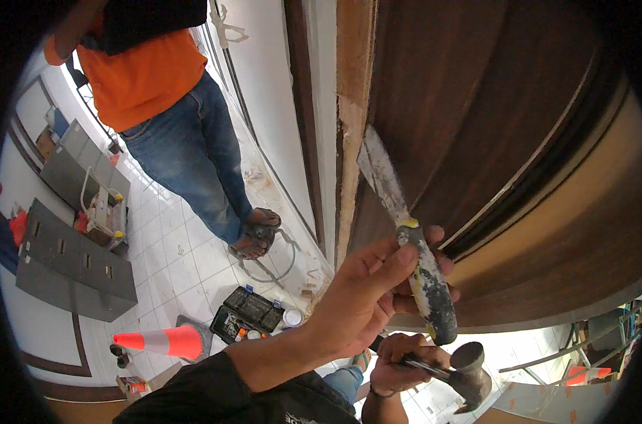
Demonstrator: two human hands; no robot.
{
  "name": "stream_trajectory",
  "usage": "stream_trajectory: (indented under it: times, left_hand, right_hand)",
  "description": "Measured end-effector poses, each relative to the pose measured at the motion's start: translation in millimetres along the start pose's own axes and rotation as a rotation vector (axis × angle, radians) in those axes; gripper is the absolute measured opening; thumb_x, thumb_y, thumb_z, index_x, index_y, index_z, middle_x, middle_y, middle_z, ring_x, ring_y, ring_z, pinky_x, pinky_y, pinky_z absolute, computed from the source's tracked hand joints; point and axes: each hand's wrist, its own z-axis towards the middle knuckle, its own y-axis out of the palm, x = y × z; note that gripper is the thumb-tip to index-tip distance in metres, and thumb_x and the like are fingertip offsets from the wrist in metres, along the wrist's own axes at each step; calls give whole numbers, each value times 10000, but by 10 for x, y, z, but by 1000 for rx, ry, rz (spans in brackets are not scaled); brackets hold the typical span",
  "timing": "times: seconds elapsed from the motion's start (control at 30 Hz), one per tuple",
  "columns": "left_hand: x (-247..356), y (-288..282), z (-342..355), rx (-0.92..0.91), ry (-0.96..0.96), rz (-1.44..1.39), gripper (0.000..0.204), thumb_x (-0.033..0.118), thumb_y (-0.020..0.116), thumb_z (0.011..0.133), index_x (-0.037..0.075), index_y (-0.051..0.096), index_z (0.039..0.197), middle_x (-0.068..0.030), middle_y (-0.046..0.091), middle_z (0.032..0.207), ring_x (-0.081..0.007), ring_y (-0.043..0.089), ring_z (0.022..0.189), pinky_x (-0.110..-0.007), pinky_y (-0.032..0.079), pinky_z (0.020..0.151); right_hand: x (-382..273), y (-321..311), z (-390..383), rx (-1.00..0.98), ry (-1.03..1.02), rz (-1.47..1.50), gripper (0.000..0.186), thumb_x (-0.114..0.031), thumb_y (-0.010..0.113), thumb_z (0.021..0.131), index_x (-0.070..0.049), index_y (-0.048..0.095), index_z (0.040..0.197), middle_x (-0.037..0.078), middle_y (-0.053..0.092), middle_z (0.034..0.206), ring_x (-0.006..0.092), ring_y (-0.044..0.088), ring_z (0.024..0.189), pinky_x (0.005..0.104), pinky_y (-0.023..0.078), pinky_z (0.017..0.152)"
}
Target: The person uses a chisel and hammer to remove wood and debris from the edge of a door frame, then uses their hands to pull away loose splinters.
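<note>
A tiled floor (167,272) spreads beside a dark wooden panel (469,106) edged by 1 paler strip (354,56). The right hand (397,364) grips a hammer (469,378); the left hand (367,297) grips a scraper (407,222), blade at their seam. Positioning it seems underway; the next move likely calls for steadiness.

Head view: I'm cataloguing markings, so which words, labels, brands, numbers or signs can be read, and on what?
No text reads in full.
Black shirt: pale lettering at picture's lower edge, cut off, so not quoted.
Box at lower left: print too small to read.
Knife and hammer: no readable marks.
</note>
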Motion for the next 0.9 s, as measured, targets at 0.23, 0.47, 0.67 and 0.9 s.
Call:
stream_trajectory:
  times: [0.23,0.47,0.67,0.9]
  left_hand:
    - [-31,51,35,42,15,-14,409,286,461,911,31,403,1225,-96,583,1007,-262,610,918,-376,514,793]
    - [-59,61,54,35,29,-25,447,327,482,889,37,385,1216,-94,572,1024,-295,607,929,-406,521,789]
    - [-95,125,79,9,50,-94,354,284,447,917,40,413,1172,-92,568,999,-235,605,922,-350,525,765]
    - [-108,103,78,20,57,-88,358,295,464,909,45,419,1161,-99,565,1006,-239,602,929,-359,527,762]
  right_hand:
    - [-97,37,82,130,5,-493,461,-546,269,896,-92,341,923,6,328,472,69,291,364,185,206,328]
    - [-132,136,58,284,-74,-233,500,-586,341,860,-87,330,895,8,334,498,68,324,420,202,282,396]
    - [-37,-3,28,175,-80,-294,468,-548,298,884,-81,333,888,4,343,481,76,302,372,195,241,356]
    - [-68,-87,45,125,-96,-538,484,-557,252,893,-80,321,846,4,341,480,73,308,362,184,254,346]
